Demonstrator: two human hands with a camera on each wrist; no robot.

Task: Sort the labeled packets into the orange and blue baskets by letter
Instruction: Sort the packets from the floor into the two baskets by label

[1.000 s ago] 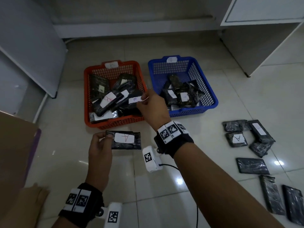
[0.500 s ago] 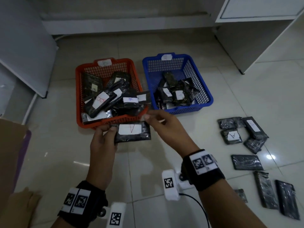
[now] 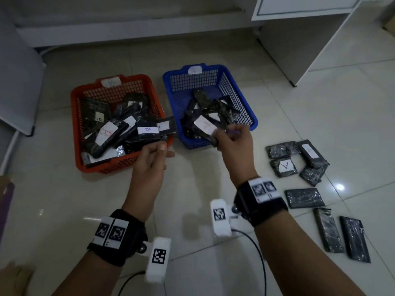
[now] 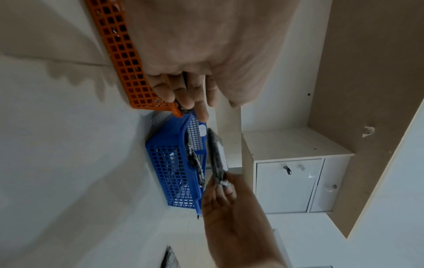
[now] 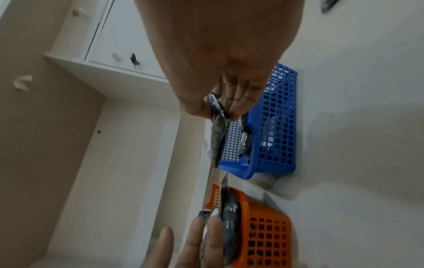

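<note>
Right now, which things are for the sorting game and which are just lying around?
For the sorting:
- orange basket
- blue basket
- packet pinched by the right hand
- loose packets on the floor
- left hand, holding nothing

Just lying around:
- white cabinet
- cardboard

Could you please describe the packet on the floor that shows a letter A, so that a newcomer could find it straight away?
Start at the blue basket and look right, to the dark packets scattered on the white tiles. In the cluster nearest the basket lies the A packet. It alone among them shows a white label with a clear handwritten A.
</note>
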